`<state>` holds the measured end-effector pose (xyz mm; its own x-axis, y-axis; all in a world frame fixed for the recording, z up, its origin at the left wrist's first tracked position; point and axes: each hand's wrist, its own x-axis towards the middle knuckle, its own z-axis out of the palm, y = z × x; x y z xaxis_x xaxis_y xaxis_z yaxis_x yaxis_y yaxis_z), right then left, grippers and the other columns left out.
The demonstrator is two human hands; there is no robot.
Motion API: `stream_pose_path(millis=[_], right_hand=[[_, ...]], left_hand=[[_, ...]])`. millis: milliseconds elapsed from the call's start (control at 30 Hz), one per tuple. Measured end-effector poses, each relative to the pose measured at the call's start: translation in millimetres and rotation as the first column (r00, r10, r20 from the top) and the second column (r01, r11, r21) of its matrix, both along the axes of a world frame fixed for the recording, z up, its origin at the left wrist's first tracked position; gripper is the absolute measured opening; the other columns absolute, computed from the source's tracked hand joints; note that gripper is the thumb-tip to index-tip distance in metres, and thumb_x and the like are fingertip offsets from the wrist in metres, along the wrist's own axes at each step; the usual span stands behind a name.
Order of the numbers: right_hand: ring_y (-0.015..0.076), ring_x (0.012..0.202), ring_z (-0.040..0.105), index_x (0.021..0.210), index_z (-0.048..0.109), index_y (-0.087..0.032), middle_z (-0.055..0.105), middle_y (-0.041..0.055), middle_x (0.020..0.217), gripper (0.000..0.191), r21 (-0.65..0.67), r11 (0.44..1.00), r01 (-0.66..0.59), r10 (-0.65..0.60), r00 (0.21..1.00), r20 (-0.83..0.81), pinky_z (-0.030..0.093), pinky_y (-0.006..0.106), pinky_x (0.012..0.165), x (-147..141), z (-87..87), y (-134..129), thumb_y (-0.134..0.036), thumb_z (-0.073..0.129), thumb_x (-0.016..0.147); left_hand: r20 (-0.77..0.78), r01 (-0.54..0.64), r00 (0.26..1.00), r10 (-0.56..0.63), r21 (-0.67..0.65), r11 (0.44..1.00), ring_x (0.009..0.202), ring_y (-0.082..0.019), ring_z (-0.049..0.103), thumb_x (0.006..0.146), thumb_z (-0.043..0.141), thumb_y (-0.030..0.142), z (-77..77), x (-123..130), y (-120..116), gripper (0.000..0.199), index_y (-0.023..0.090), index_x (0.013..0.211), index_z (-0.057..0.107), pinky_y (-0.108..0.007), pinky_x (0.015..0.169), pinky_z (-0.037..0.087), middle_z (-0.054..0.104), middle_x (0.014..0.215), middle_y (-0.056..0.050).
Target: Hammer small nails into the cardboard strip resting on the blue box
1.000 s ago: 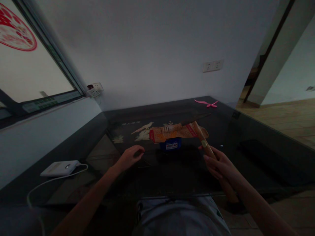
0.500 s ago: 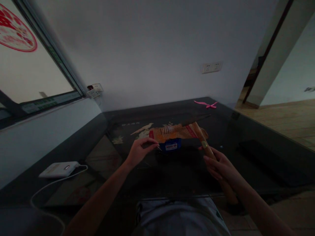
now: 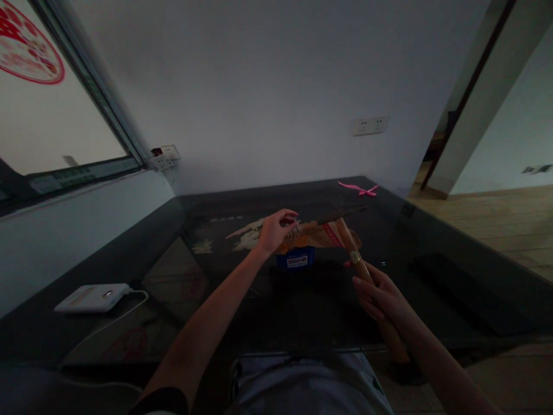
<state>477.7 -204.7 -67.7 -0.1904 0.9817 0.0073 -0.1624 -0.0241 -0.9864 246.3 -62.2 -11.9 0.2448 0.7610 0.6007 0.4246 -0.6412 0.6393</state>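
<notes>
While the bench (image 3: pixel 319 323) carries the work, the step in hand seems to be placing a thin piece.
The hammer (image 3: pixel 358 260) is gripped by the closed right hand (image 3: pixel 378 292), its dark head beside the packet (image 3: pixel 318 235); whether they touch, I cannot tell. The packet lies above the blue box (image 3: pixel 295 259), seemingly on it. Over the packet's left part, the left hand (image 3: pixel 273 231) pinches the thin piece (image 3: pixel 297 226), too small to name surely. The next move calls for steady fingertips and careful aim.
</notes>
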Motion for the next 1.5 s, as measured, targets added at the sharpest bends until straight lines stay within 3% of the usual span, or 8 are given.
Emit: stream_pose_path(millis=[167,433,867,1033,1200,1500], right_hand=[[0.003,0.025,0.026,0.119,0.041,-0.019,0.035,-0.0136,0.04,0.048,0.031,0.999,-0.015,0.012,0.996,0.092,0.024,0.014,0.027,-4,12.0,6,-0.04,0.058,0.08],[0.0043,0.026,0.033,0.11,0.046,-0.017,0.039,-0.012,0.043,0.042,0.123,0.992,-0.026,-0.012,0.954,0.3,0.026,0.015,0.026,-10,41.9,20,-0.04,0.058,0.077],[0.006,0.028,0.041,0.105,0.053,-0.016,0.045,-0.0085,0.045,0.034,0.167,0.965,-0.203,0.057,0.782,0.621,0.03,0.016,0.026,1,92.2,32,-0.032,0.059,0.076],[0.0056,0.029,0.042,0.095,0.06,-0.019,0.049,-0.0065,0.049,0.024,0.164,0.943,-0.289,0.089,0.696,0.712,0.029,0.016,0.026,5,105.4,39,-0.027,0.062,0.073],[0.0053,0.028,0.041,0.087,0.06,-0.018,0.047,-0.0064,0.049,0.021,0.2,0.949,-0.243,0.015,0.671,0.741,0.028,0.017,0.025,4,122.3,32,-0.034,0.061,0.074],[0.0059,0.028,0.042,0.083,0.061,-0.019,0.049,-0.0057,0.047,0.021,0.168,0.945,-0.281,0.059,0.651,0.757,0.027,0.017,0.024,7,124.0,39,-0.033,0.066,0.069]], left_hand=[[-0.003,-0.017,1.0,0.017,-0.043,0.999,0.073,-0.012,0.064,0.074,0.062,0.016,-6.5,1,-1,0.018,0.016,0.091,0.062,-0.024,0.071,0.051,0.067,0.078,-0.003],[-0.077,-0.006,0.997,0.007,0.005,1.0,0.073,-0.012,0.063,0.075,0.059,0.013,-10.2,0,-4,0.02,0.016,0.095,0.06,-0.024,0.072,0.05,0.066,0.079,-0.002],[-0.006,0.015,1.0,-0.016,-0.12,0.993,0.072,-0.013,0.065,0.072,0.065,0.019,-26.4,-1,9,0.038,0.015,0.108,0.053,-0.025,0.069,0.051,0.067,0.08,-0.004],[-0.024,-0.023,1.0,0.02,-0.16,0.987,0.072,-0.015,0.065,0.068,0.069,0.019,-27.0,-1,9,0.031,0.016,0.098,0.058,-0.026,0.068,0.051,0.068,0.077,-0.003],[-0.026,0.007,1.0,-0.013,-0.212,0.977,0.071,-0.014,0.064,0.069,0.068,0.018,-21.9,0,6,0.01,0.015,0.076,0.063,-0.025,0.068,0.05,0.069,0.076,-0.004],[-0.127,-0.06,0.991,0.033,-0.216,0.974,0.067,-0.015,0.062,0.066,0.07,0.023,-15.8,-1,6,0.011,0.015,0.072,0.066,-0.026,0.063,0.048,0.068,0.072,-0.003]])
